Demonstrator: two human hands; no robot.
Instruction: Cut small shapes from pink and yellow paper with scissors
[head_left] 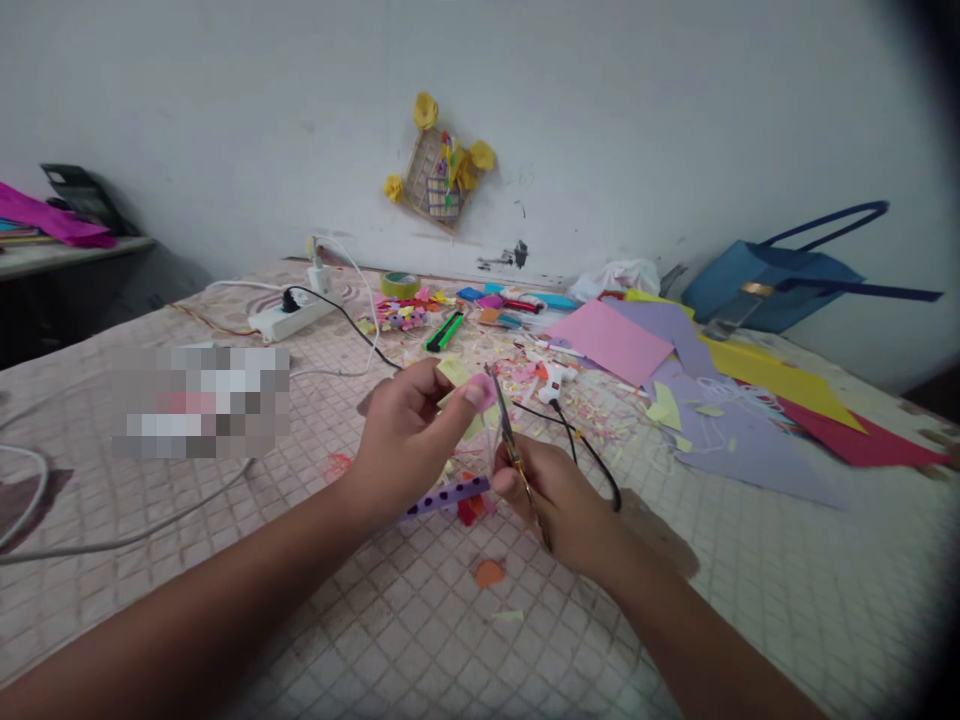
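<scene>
My left hand (412, 425) is closed in a pinch on a small pink paper piece (486, 392) laid against pale yellow paper (452, 372). In my right hand (551, 490) is a pair of scissors (510, 440) with golden handles, its blades pointing up and away. The blades stand right beside the edge of the pinched paper; whether they touch it I cannot tell. Beneath my hands lies a purple strip with dark dots (450, 494), next to red scraps (471, 510). An orange paper disc (489, 573) lies nearer to me.
Paper clippings surround a white glue gun (555, 383) with a black cord. Behind are a green cutter knife (445, 332), a tape roll (400, 285) and a power strip (296, 313). Coloured sheets (611, 340), a bottle (739, 310) and a blue bag (772, 285) are at right. Cables cross the left side.
</scene>
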